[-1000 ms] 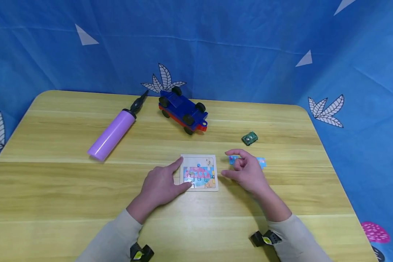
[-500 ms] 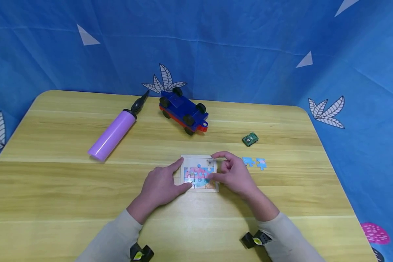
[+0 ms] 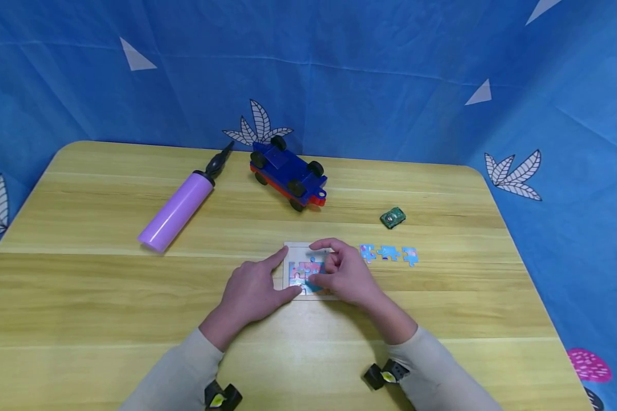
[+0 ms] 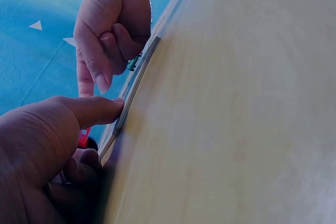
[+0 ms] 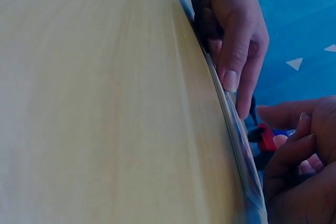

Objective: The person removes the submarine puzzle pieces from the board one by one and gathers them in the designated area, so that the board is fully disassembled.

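A square jigsaw board lies on the table with pink and blue pieces fitted into its lower part. At its left edge, my left hand rests its thumb on the board, the index finger reaching the upper left corner. My right hand is over the board's right half and hides it. Its thumb and index finger are spread apart, the other fingers curled, with no piece visible between them. Right of the board lie three loose jigsaw pieces. In the left wrist view the left thumb touches the board's edge.
A purple hand pump with a black nozzle lies at the back left. Behind the board is an upturned blue and red toy vehicle. A small green toy car stands beyond the loose pieces. Blue cloth hangs behind the table.
My right hand has moved left, from beside the loose pieces to over the board, uncovering all three pieces. The left hand has stayed in place at the board's left edge.
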A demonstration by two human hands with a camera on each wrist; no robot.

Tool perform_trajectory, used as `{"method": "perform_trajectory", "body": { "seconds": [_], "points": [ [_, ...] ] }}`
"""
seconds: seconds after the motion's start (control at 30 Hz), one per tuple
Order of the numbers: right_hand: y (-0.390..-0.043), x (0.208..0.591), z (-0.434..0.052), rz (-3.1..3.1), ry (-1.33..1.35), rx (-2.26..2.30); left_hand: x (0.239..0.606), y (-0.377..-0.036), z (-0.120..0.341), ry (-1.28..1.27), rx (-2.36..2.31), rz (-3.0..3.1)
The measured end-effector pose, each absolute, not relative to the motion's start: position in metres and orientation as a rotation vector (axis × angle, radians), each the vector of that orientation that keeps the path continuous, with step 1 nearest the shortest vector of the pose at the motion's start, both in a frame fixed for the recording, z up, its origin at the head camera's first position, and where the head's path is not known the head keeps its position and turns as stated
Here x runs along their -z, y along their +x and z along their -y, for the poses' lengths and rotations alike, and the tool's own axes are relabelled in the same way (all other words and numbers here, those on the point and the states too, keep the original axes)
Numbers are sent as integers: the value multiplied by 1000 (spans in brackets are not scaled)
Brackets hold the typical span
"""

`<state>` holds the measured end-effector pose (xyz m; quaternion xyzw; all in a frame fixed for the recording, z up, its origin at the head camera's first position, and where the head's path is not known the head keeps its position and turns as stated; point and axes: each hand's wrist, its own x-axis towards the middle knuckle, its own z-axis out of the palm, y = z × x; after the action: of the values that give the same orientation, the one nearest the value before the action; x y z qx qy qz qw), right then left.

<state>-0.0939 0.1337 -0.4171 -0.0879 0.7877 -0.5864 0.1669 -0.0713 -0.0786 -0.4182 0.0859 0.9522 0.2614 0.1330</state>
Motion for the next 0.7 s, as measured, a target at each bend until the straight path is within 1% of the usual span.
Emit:
{"method": "perform_trajectory", "body": {
  "seconds": [0.33,0.7],
  "points": [
    [-95,423,-127,-2277,-314,1592,418,-72,79,276,-736,-2758],
    [-100,424,-126,-2310,-296,1568,415,-70,80,309,-736,-2737]
  ]
}}
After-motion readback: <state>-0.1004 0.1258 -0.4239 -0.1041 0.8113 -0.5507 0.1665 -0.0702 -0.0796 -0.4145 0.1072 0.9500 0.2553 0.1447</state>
